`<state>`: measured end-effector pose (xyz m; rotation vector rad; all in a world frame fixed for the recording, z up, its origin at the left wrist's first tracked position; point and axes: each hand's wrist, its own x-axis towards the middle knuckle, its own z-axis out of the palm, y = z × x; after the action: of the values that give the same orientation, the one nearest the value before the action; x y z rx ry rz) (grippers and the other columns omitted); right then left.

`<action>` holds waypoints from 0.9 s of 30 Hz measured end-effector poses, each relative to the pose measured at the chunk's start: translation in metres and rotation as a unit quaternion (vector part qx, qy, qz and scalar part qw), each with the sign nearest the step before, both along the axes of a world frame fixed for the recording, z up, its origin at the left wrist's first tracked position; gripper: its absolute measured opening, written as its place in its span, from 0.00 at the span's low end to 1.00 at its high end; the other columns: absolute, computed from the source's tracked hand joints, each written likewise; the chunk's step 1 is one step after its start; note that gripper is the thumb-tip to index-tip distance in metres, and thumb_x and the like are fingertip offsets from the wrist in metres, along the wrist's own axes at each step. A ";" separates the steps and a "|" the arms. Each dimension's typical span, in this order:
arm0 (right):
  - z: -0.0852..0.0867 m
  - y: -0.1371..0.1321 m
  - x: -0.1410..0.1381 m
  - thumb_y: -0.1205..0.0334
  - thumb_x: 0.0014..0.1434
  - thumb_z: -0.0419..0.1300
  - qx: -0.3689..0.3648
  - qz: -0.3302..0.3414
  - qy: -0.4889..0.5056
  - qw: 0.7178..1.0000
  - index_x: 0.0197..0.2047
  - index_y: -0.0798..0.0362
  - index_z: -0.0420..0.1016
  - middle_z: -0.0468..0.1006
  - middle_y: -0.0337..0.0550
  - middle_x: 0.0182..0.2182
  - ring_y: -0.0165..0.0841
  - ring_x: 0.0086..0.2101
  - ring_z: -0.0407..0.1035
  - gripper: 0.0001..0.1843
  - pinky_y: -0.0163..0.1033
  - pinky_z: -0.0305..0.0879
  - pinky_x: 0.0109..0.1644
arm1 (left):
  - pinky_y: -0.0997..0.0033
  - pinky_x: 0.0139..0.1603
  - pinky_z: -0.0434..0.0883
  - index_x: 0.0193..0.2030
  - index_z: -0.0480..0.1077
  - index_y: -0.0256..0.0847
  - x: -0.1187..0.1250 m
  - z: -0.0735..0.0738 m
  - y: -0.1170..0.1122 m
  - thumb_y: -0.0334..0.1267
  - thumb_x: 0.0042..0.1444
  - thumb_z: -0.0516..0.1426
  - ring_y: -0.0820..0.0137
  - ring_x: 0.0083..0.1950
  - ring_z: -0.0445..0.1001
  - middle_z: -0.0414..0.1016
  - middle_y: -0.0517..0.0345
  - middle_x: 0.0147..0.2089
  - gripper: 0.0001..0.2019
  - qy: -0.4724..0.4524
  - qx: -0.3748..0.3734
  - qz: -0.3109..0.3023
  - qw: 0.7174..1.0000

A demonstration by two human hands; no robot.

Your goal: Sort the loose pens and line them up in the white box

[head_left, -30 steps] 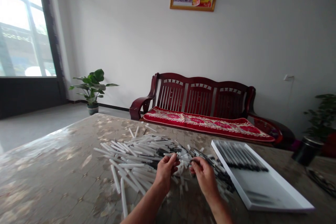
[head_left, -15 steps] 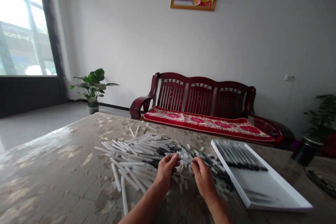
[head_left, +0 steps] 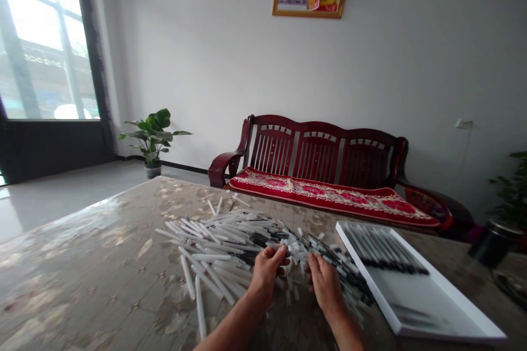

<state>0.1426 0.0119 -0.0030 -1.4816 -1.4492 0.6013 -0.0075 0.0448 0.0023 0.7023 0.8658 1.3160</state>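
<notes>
My left hand (head_left: pixel 268 271) is closed in a pinch over the middle of a spread of pen parts. A pale stick-like end shows by its thumb, but whether it is held is unclear. Close by on the right, my right hand (head_left: pixel 325 282) has its thumb and fingers pressed together, and what they hold is hidden. White pen barrels (head_left: pixel 218 271) lie in a loose heap left of my hands. Small clear caps (head_left: pixel 295 247) are scattered between and beyond the hands. Black-and-clear pen pieces (head_left: pixel 349 269) lie to the right, beside a shallow white box (head_left: pixel 448 299).
A row of pens (head_left: pixel 389 247) fills the far part of the box, with a few dark sticks near its front. The patterned tabletop (head_left: pixel 102 263) extends left. Behind stands a wooden bench (head_left: pixel 317 156); a dark canister (head_left: pixel 494 241) is at the far right.
The whole view has shifted, so everything sits slightly farther right. My hands keep nearly the same pinched poses over the parts, with a slight turn of the right fingers.
</notes>
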 end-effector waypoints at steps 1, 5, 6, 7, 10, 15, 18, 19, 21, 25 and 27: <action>0.000 0.000 0.000 0.36 0.64 0.42 -0.002 0.000 0.008 1.000 0.28 0.49 0.66 0.72 0.40 0.21 0.33 0.19 0.67 0.28 0.35 0.62 0.20 | 0.80 0.22 0.59 0.28 0.74 0.35 0.000 0.000 0.000 0.55 0.29 0.71 0.76 0.24 0.70 0.73 0.60 0.24 0.26 0.000 -0.003 0.005 1.000; 0.004 -0.001 -0.001 0.36 0.61 0.48 0.052 0.002 0.010 0.999 0.32 0.49 0.68 0.73 0.37 0.22 0.33 0.22 0.69 0.24 0.35 0.65 0.27 | 0.79 0.22 0.59 0.26 0.73 0.36 0.000 0.000 -0.001 0.55 0.30 0.70 0.75 0.24 0.70 0.73 0.60 0.24 0.25 0.006 -0.009 0.022 1.000; 0.004 -0.001 -0.001 0.36 0.61 0.49 0.058 0.001 0.008 0.998 0.31 0.49 0.67 0.72 0.36 0.21 0.32 0.22 0.68 0.24 0.34 0.65 0.26 | 0.79 0.22 0.59 0.27 0.73 0.36 0.001 0.000 -0.001 0.55 0.30 0.71 0.75 0.25 0.70 0.73 0.60 0.24 0.25 0.006 -0.009 0.020 1.000; 0.004 0.000 -0.001 0.36 0.61 0.49 0.057 -0.003 0.007 0.998 0.30 0.48 0.66 0.69 0.35 0.19 0.32 0.20 0.67 0.24 0.34 0.63 0.25 | 0.79 0.22 0.59 0.27 0.73 0.35 0.001 0.000 -0.002 0.55 0.30 0.71 0.75 0.25 0.70 0.73 0.60 0.24 0.25 0.006 -0.009 0.015 1.000; 0.002 0.000 0.001 0.35 0.62 0.46 0.025 -0.017 0.009 1.000 0.27 0.48 0.63 0.63 0.32 0.15 0.31 0.16 0.63 0.26 0.33 0.59 0.21 | 0.79 0.22 0.59 0.26 0.73 0.35 0.002 0.000 -0.002 0.54 0.29 0.71 0.76 0.25 0.70 0.72 0.60 0.23 0.25 0.009 -0.010 0.004 1.000; 0.003 -0.001 0.003 0.38 0.63 0.47 0.048 0.005 -0.007 0.999 0.33 0.49 0.68 0.74 0.38 0.23 0.34 0.24 0.71 0.23 0.34 0.65 0.27 | 0.79 0.22 0.60 0.23 0.70 0.36 0.002 0.001 -0.003 0.56 0.29 0.70 0.76 0.24 0.69 0.72 0.61 0.23 0.25 0.000 -0.022 0.019 1.000; 0.001 0.000 0.003 0.39 0.62 0.48 0.070 -0.015 -0.059 0.996 0.29 0.49 0.67 0.73 0.39 0.21 0.34 0.23 0.70 0.23 0.35 0.63 0.27 | 0.79 0.22 0.60 0.24 0.71 0.36 0.002 0.000 -0.003 0.56 0.29 0.71 0.76 0.24 0.69 0.72 0.60 0.23 0.25 0.001 -0.020 0.021 1.000; 0.000 0.001 0.003 0.39 0.62 0.47 0.063 -0.026 -0.063 0.996 0.28 0.49 0.66 0.71 0.39 0.20 0.34 0.22 0.69 0.24 0.35 0.62 0.25 | 0.79 0.22 0.60 0.24 0.71 0.36 0.003 0.000 -0.003 0.56 0.29 0.71 0.76 0.24 0.69 0.72 0.60 0.23 0.25 0.002 -0.019 0.018 1.000; -0.002 0.002 0.002 0.37 0.63 0.43 0.030 -0.035 -0.042 0.998 0.27 0.48 0.66 0.69 0.38 0.18 0.34 0.20 0.67 0.27 0.35 0.60 0.22 | 0.79 0.22 0.60 0.25 0.72 0.36 0.003 -0.001 -0.003 0.56 0.29 0.71 0.75 0.24 0.70 0.73 0.59 0.24 0.26 0.002 -0.018 0.015 1.000; -0.003 0.000 0.000 0.38 0.63 0.44 0.016 -0.003 0.005 1.000 0.30 0.49 0.68 0.73 0.39 0.22 0.34 0.24 0.70 0.26 0.34 0.65 0.25 | 0.79 0.22 0.60 0.24 0.71 0.36 0.003 -0.002 -0.002 0.56 0.29 0.70 0.76 0.24 0.69 0.72 0.60 0.23 0.25 0.007 -0.024 0.021 0.999; -0.002 -0.001 -0.001 0.38 0.62 0.48 0.036 0.010 0.002 0.999 0.31 0.49 0.69 0.73 0.38 0.22 0.33 0.24 0.70 0.24 0.34 0.66 0.27 | 0.79 0.22 0.61 0.24 0.71 0.36 0.002 -0.002 -0.001 0.56 0.29 0.70 0.76 0.23 0.69 0.72 0.60 0.22 0.25 0.011 -0.025 0.022 0.999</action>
<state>0.1413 0.0112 -0.0055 -1.4115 -1.4699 0.5582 -0.0051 0.0434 0.0006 0.6622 0.9327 1.3244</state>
